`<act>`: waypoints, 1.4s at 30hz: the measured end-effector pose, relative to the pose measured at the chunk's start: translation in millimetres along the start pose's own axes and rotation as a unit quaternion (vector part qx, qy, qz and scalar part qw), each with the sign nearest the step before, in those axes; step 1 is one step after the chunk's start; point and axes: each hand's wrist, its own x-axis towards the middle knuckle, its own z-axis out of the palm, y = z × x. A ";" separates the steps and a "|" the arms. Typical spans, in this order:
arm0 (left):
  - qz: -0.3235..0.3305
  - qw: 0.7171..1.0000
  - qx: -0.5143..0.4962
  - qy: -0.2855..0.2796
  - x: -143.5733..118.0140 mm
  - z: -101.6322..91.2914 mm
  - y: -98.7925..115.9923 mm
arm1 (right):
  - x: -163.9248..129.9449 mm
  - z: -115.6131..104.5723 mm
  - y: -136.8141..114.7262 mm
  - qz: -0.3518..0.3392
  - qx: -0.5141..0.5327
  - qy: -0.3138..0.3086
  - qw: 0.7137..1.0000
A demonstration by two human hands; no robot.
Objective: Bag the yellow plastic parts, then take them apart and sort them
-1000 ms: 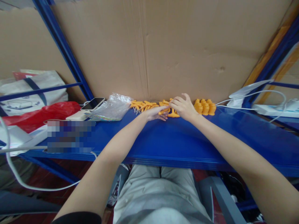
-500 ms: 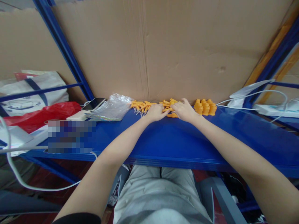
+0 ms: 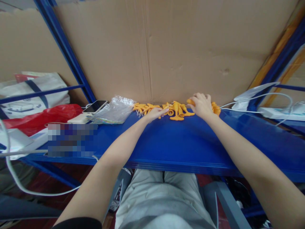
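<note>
My right hand grasps an orange piece at the finished row; my left hand rests released on the loose pile; many remain on the bench.

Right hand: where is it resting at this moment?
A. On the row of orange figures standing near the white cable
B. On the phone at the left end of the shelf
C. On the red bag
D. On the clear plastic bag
A: the right hand covers the row of orange figures standing against the cardboard, just left of the white cable.
</note>
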 end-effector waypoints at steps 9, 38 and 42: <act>0.029 0.994 0.014 0.103 6.5 -10.8 -9.3 | 26.5 8.1 36.8 0.287 0.092 -0.151 0.942; 0.077 0.922 0.300 0.231 8.7 -17.0 -24.2 | 31.2 53.7 38.8 0.122 -0.142 -0.228 0.956; 0.112 0.917 0.308 0.229 12.8 -19.6 -27.6 | 30.9 57.0 40.5 0.099 -0.169 -0.230 0.953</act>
